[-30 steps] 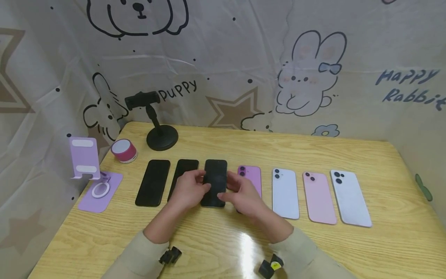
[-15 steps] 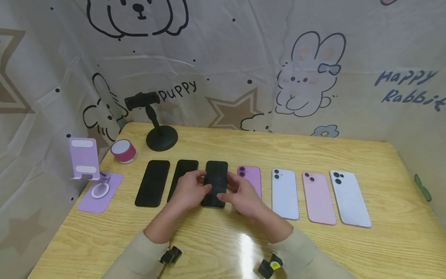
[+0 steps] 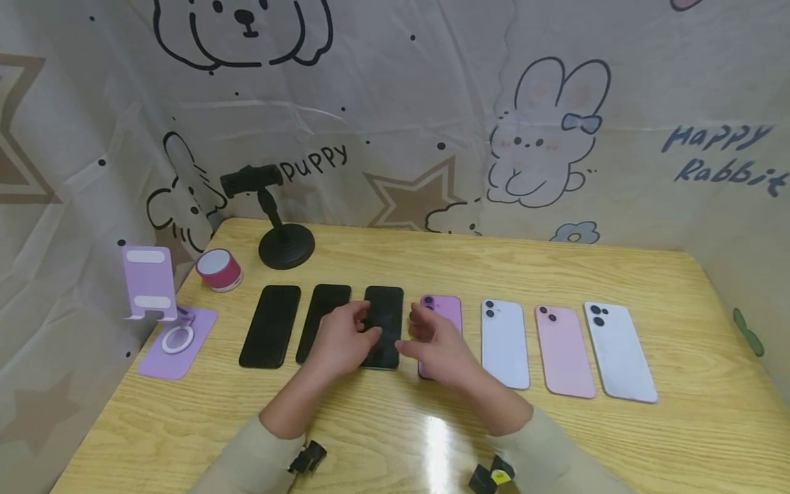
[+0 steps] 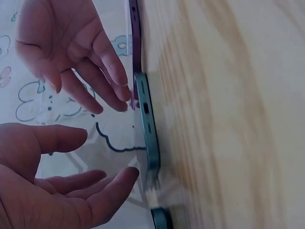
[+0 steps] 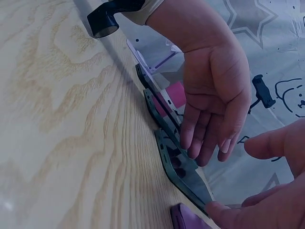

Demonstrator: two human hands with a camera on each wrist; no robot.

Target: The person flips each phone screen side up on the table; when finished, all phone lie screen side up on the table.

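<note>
A dark phone (image 3: 385, 322) lies flat on the table with its black face up. The left hand (image 3: 341, 336) hovers at its left edge, fingers loosely bent and holding nothing, partly over another black phone (image 3: 327, 298). On the other side, the right hand (image 3: 441, 345) is held over the purple phone (image 3: 453, 309), its fingers spread and clear of the dark phone. In the left wrist view the dark phone's green edge (image 4: 150, 129) rests on the wood, and both the left hand (image 4: 62, 181) and the right hand (image 4: 71, 47) are off it.
Another black phone (image 3: 270, 326) lies at the left. White (image 3: 506, 350), pink (image 3: 566, 353) and larger white (image 3: 622, 353) phones lie camera side up at the right. A purple stand (image 3: 150, 278), a pink round speaker (image 3: 219, 269) and a black stand (image 3: 286, 245) are at the table's back left.
Both hands have come away from the dark phone; the right hand has shifted right and the left thumb has lifted. The phones lie where they were.
</note>
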